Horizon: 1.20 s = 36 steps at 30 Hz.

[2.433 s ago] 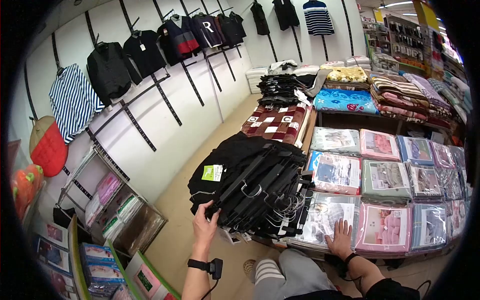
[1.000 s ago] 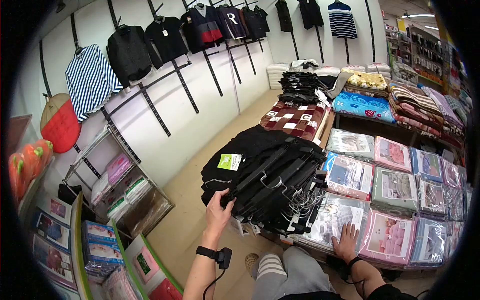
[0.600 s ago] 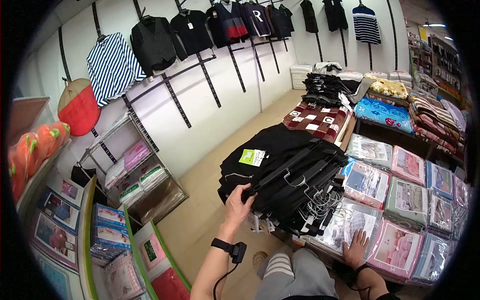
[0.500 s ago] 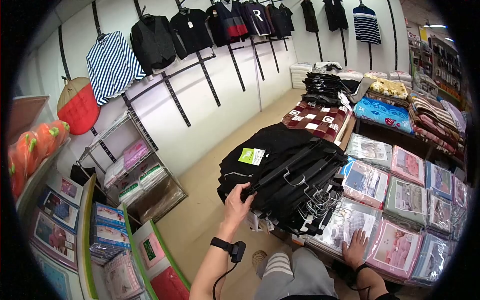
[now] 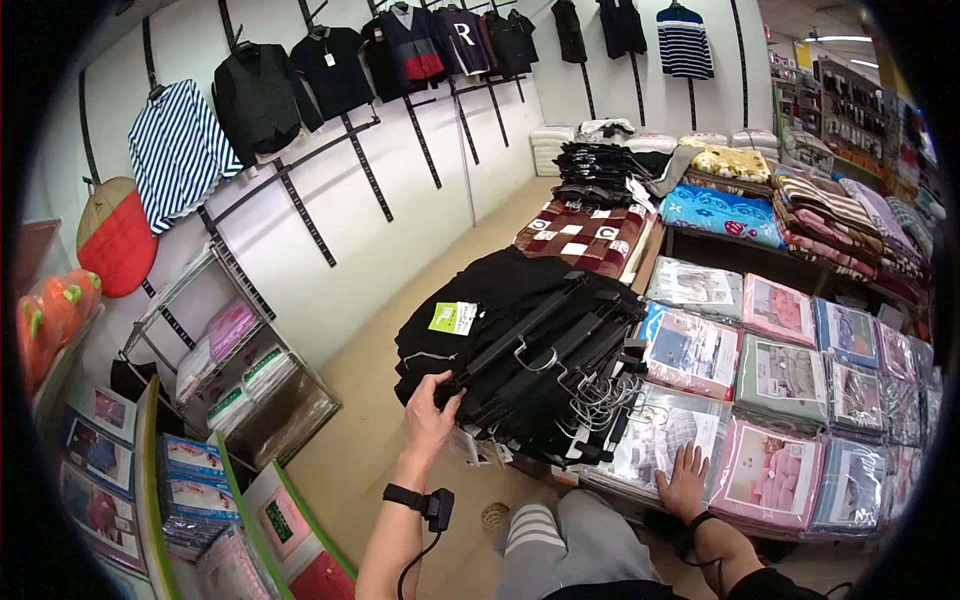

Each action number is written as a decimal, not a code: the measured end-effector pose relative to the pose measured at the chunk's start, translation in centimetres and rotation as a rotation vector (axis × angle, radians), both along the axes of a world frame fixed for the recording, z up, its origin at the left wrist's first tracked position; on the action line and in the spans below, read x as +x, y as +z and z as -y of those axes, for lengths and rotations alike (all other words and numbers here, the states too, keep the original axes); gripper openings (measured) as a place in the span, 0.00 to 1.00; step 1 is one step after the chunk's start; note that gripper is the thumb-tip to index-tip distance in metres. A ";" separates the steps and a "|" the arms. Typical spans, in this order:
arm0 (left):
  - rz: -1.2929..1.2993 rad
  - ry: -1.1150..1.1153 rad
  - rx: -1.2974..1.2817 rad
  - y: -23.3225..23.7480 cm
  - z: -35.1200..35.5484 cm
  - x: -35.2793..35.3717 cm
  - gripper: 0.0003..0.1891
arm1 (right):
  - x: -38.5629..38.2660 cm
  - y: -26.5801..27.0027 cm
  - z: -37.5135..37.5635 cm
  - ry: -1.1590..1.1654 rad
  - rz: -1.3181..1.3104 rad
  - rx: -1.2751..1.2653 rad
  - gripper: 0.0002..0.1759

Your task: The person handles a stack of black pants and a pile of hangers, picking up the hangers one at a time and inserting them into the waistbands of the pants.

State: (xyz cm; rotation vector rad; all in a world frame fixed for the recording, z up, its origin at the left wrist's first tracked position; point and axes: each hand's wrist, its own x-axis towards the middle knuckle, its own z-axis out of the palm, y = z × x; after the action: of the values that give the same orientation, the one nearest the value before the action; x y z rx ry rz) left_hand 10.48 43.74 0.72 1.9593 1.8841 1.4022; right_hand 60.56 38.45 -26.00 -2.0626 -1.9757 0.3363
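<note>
Pinching black clothes pile (image 5: 500, 285) at its edge with left hand (image 5: 429, 418), prob steadying it; propping wide-open right hand (image 5: 685, 484), gripping nothing, on packet (image 5: 636, 432) alongside, maybe for balance.

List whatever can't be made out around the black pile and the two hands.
All in the head view:
- Lower layers of the black pile: hidden by upper garments and hangers.
- Left hand, exact contact: its own fingers cover it.
- Right hand, palm: its back hides it.
- Green-and-white tag, fine print: too small.
- Far shelves, goods: small and blurred.
</note>
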 end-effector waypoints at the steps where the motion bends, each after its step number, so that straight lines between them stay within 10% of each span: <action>1: -0.008 0.000 -0.012 0.1 0.1 -0.1 0.21 | 0.0 -0.1 -0.1 0.002 0.003 0.005 0.54; 36: -0.416 -0.086 -0.105 4.1 0.8 -0.9 0.25 | -0.3 0.3 -0.1 0.001 0.065 -0.035 0.53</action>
State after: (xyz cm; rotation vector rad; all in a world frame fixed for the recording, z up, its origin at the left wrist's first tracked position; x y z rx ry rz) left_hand 9.58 42.95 4.79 2.3867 1.9457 0.9025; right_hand 60.30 38.52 -25.70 -2.1201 -2.0214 0.3107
